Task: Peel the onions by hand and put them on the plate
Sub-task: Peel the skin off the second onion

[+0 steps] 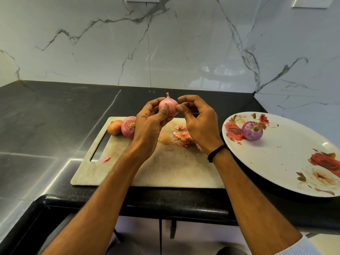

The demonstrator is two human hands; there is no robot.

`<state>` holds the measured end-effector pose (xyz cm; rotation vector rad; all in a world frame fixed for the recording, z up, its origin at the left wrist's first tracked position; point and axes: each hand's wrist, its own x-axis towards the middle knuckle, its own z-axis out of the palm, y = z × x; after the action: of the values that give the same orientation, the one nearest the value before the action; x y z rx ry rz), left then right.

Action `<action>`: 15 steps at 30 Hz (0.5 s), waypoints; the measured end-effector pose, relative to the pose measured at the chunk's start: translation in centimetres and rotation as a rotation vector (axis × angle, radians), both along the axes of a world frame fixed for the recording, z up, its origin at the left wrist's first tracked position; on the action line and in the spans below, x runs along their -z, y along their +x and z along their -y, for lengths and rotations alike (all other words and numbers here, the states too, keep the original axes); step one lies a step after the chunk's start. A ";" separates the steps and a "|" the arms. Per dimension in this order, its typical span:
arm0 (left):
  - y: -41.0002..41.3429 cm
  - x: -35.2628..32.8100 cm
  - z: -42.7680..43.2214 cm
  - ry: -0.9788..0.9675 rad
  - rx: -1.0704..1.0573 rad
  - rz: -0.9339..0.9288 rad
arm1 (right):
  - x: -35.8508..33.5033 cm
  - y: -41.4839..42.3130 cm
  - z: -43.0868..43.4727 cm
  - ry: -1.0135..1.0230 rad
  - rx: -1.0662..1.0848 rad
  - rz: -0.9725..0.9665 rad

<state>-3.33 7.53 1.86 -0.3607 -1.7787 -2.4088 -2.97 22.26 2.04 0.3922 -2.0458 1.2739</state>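
Observation:
My left hand (pixel 150 122) grips a pink onion (pixel 172 105) above the cutting board (pixel 147 172), thumb across its front and stem pointing up. My right hand (pixel 198 122) is beside it, thumb and forefinger pinching at the onion's right side. Two unpeeled onions lie at the board's far left: a small orange one (pixel 114 127) and a larger reddish one (pixel 128 128). A peeled purple onion (pixel 251 133) sits on the white rose-patterned plate (pixel 287 159) at the right. A pile of peeled skins (pixel 181 138) lies on the board under my right hand.
The board and plate rest on a black stone counter (pixel 46 116) whose front edge runs just below the board. A marble wall stands close behind. One loose pink skin flake (pixel 106 159) lies near the board's handle slot.

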 end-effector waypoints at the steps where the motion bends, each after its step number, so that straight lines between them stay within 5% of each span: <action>1: 0.0 0.0 0.0 0.000 0.005 0.000 | 0.1 -0.1 0.0 0.002 0.006 -0.001; 15: -1.3 -0.4 0.0 -0.017 0.018 -0.046 | 0.7 -0.3 -0.2 0.061 0.135 -0.042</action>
<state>-4.65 7.50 2.22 -0.4326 -1.7855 -2.3785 -3.25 22.44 1.35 0.3010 -2.0435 1.1157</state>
